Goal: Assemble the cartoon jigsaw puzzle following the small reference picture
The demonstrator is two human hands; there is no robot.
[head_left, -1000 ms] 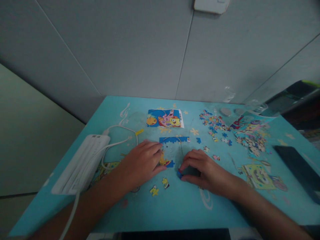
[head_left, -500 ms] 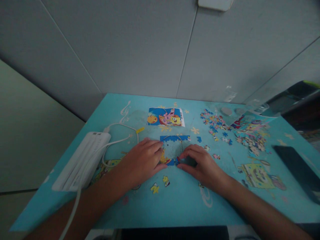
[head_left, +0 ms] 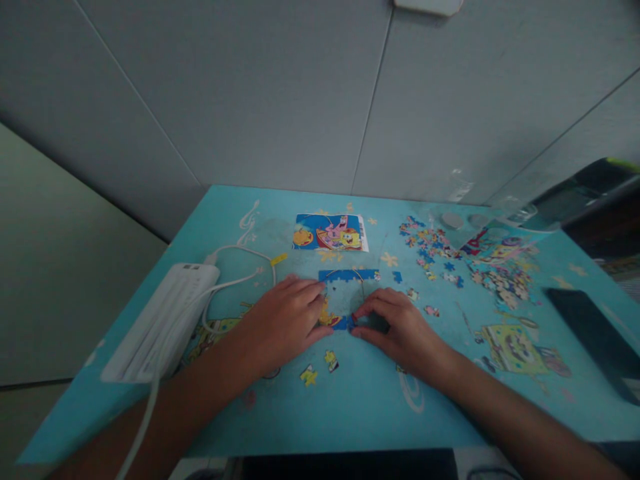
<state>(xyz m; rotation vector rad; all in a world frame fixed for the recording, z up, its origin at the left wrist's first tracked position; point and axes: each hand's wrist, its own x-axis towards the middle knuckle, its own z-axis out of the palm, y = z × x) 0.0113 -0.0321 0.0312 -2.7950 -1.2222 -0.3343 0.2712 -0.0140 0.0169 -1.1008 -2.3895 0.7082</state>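
A partly joined jigsaw puzzle lies mid-table, with a blue top strip [head_left: 343, 275] and a blue-and-yellow lower left corner [head_left: 330, 320]. My left hand [head_left: 290, 317] rests over its left side, fingers curled and thumb at the bottom edge, gripping the joined pieces and hiding part of them. Between the thumb and forefinger of my right hand [head_left: 400, 323] is a small blue and red jigsaw piece [head_left: 352, 321], right against the end of the bottom strip. Two loose yellow pieces [head_left: 309, 375] lie below. A blue piece [head_left: 397, 277] sits right of the top strip.
Behind the puzzle lies a printed cartoon picture [head_left: 327, 233]. Heaps of loose pieces [head_left: 430, 243] spread at the right, beside a clear plastic container [head_left: 510, 233] and a dark phone [head_left: 593, 340]. A white power strip [head_left: 160, 320] with its cable is on the left.
My right hand has shifted slightly left, bringing its jigsaw piece up to the end of the bottom strip. My left hand has stayed in place.
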